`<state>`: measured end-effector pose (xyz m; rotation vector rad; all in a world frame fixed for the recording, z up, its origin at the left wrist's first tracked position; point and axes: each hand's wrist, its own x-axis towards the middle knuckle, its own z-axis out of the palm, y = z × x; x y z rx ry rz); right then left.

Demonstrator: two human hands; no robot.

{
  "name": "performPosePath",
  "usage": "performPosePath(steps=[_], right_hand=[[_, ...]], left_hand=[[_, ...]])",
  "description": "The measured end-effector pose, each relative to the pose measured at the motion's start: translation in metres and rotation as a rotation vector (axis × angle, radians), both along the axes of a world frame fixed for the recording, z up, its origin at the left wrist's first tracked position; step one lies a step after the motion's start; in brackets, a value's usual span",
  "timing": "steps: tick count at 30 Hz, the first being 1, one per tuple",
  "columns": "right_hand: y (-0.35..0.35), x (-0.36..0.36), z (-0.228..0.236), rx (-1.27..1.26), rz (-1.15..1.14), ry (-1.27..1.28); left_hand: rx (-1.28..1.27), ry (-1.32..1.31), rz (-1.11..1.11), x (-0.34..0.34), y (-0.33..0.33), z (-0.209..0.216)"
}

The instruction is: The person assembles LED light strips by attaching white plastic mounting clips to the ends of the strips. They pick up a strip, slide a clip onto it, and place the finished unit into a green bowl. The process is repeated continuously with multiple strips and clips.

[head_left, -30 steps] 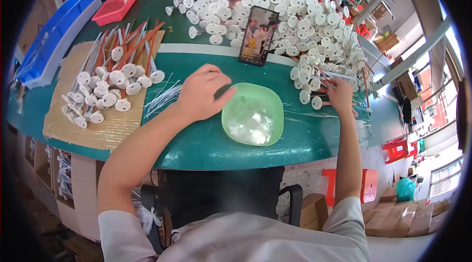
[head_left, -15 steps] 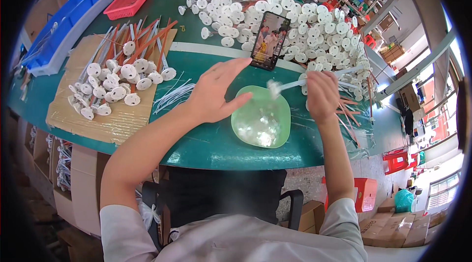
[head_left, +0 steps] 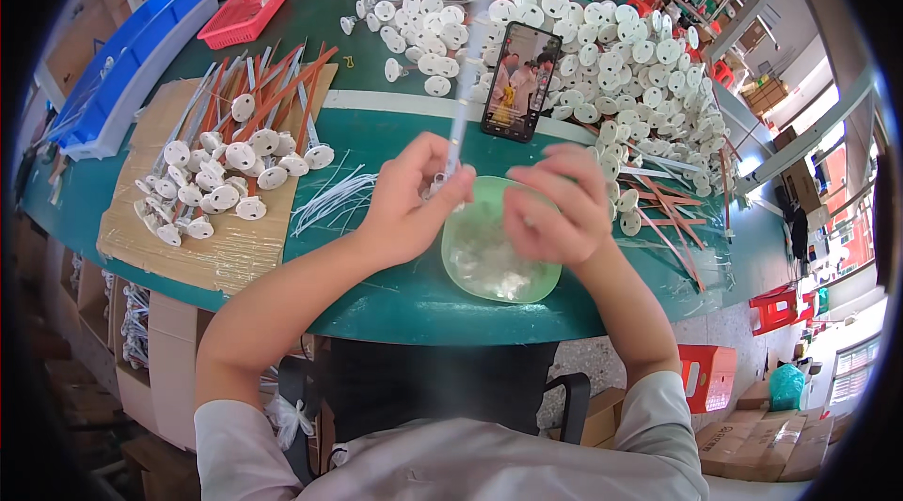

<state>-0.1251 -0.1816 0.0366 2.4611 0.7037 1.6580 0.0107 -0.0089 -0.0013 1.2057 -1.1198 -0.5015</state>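
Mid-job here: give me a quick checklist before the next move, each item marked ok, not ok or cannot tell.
1. Left hand gripping the long, narrow, pale strip: ok, pinched in it.
2. Strip's near end fully visible: not ok, partly covered by that hand.
3. Right hand holding a piece: cannot tell, motion blur hides its grasp.
4. Pale-green, rounded-square, plastic-looking bowl stocked: ok, small shiny pieces inside.
5. Black, rectangular smartphone free of both hands: ok, visibly apart.

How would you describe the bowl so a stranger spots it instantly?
Find the dark green table and look along its near edge, around the middle. There sits an open, rounded bowl with something shiny inside. Its pale green colour sets it apart from the black phone and white discs beyond.
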Motion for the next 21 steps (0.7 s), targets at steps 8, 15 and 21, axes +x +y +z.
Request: performPosePath(steps=[8,15,21], right_hand=[[0.020,0.008,-0.021,0.048,0.228,0.087],[0.011,0.003,-0.022,0.250,0.209,0.115],[0.011,-0.004,-0.018,0.335,0.236,0.168]], left_hand=[[0.133,0.397,-0.290,-0.023,0.008,0.005],[0.039,0.507,-0.480,-0.007,0.007,0.009],[0.127,0.386,-0.477,0.002,0.007,0.004]])
